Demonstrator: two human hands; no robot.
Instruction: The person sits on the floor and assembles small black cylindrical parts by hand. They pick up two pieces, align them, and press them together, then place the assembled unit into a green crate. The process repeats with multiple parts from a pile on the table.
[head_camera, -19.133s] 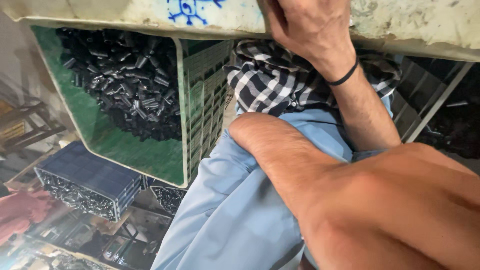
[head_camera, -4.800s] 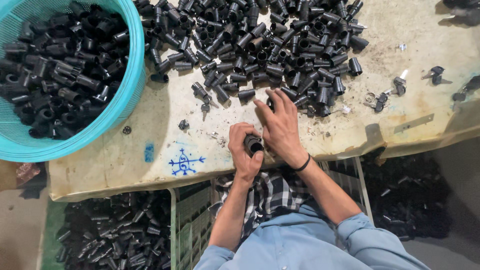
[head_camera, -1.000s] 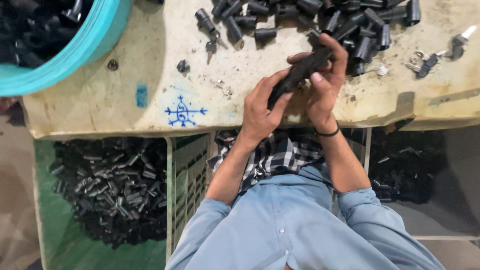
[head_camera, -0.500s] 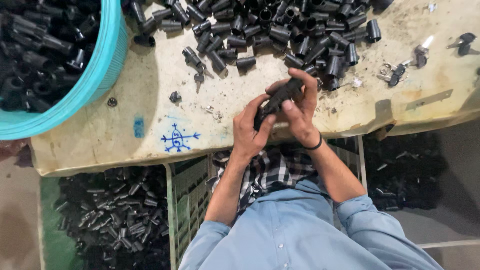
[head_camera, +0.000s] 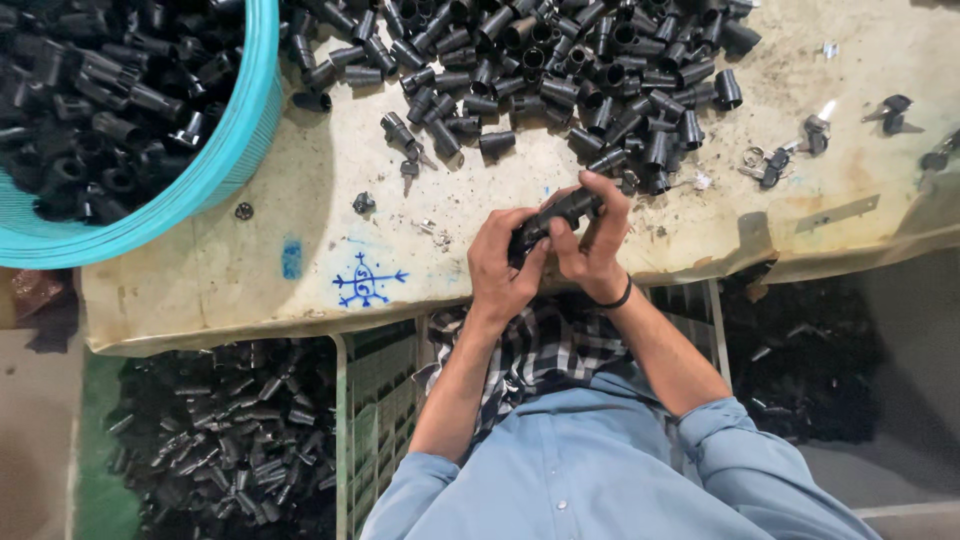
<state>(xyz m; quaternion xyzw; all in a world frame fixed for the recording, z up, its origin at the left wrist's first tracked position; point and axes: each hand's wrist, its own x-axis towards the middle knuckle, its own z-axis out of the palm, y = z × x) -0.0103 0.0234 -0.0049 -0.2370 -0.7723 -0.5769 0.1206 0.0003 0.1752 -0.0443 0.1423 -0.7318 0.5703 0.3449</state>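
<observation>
A: Hands. Left hand (head_camera: 503, 268) and right hand (head_camera: 592, 243) close together, both clamped on one black tube (head_camera: 553, 214), just above the table's (head_camera: 240, 290) near edge.

B: Surroundings?

A: Pile of tubes (head_camera: 560, 70) beyond the fingers; turquoise basket (head_camera: 235, 140) far off the left hand.

B: Handling?

A: Probably best kept steady with the left while the right fingertips work its end squarely.

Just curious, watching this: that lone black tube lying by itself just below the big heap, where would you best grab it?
Pinch the black tube across its narrow body, coming straight down from above. It lies flat on the table with bare space on both long sides, so fingers likely fit there; its flared end looks harder to pinch.
</observation>
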